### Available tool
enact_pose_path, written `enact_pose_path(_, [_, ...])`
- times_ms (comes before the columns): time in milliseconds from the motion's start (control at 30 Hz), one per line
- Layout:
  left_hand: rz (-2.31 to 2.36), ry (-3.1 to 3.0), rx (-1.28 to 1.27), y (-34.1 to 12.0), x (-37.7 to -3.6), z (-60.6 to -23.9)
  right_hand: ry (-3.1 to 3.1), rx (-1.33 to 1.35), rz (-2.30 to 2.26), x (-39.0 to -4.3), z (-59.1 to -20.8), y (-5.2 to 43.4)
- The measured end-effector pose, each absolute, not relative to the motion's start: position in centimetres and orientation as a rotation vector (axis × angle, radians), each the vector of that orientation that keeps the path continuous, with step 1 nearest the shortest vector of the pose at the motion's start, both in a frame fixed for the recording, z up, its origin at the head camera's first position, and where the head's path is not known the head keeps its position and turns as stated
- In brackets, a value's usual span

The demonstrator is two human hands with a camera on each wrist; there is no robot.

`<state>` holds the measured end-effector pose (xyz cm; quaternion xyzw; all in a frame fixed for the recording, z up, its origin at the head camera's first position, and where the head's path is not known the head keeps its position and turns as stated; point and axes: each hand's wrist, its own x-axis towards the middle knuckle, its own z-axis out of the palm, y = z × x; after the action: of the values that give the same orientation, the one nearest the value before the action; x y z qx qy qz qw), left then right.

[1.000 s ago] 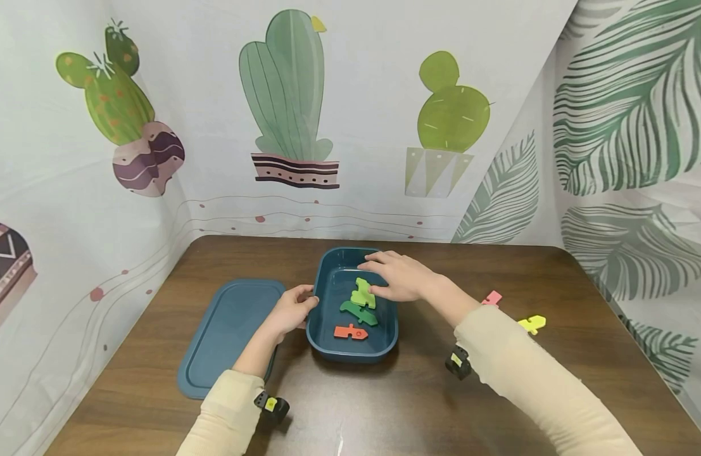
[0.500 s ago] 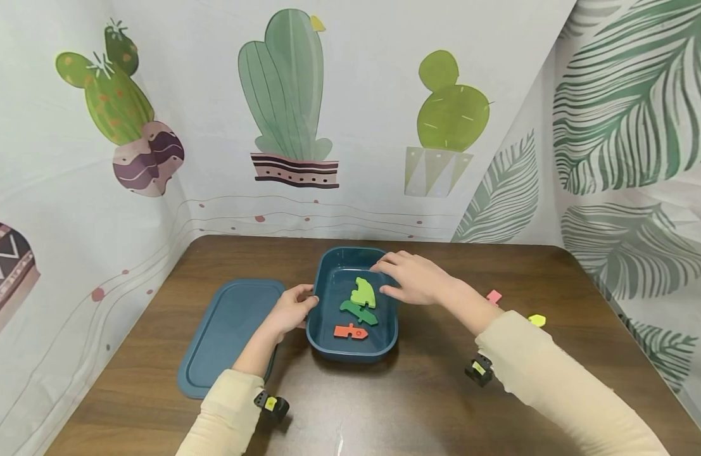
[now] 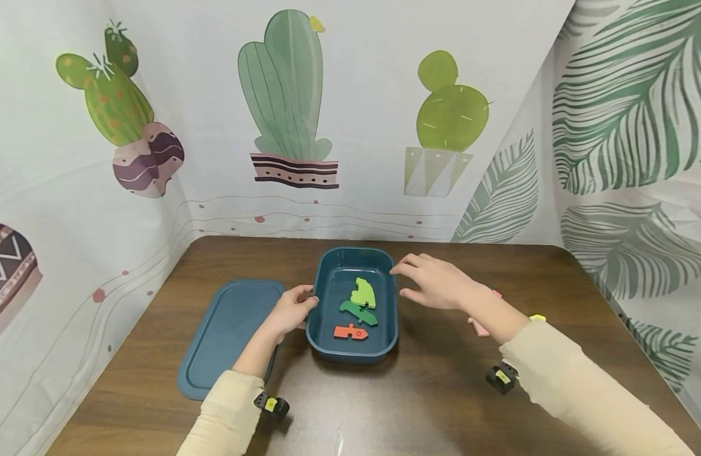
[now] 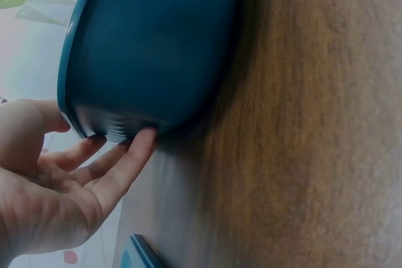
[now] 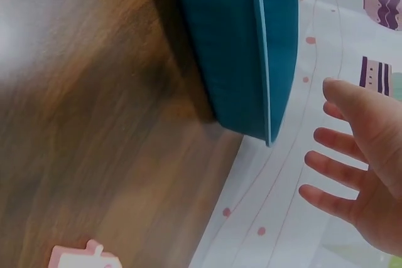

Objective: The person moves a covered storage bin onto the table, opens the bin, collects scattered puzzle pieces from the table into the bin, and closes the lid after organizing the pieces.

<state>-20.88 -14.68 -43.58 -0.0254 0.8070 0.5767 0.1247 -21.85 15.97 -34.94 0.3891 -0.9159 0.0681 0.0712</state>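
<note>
Left hand [image 3: 290, 310] rests relaxed against the left wall of the tub [image 3: 326, 342], fingers straight, gripping nothing. Between the hands, the tub holds three flat pieces [image 3: 358, 310]. Right hand [image 3: 438, 282] hovers just right of the far rim, fingers spread, empty.

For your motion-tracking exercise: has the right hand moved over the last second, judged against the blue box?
Yes. The right hand has drawn back to the right, from over the pieces inside the box to just outside its right rim, fingers spread and empty.
</note>
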Motion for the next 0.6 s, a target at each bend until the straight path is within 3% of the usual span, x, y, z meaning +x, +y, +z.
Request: enact_pose_path(600, [1.666,2.356,-0.078,-14.7,-20.8,-43.4,-2.806,1.016,0.222,-21.2,-36.2,19.6])
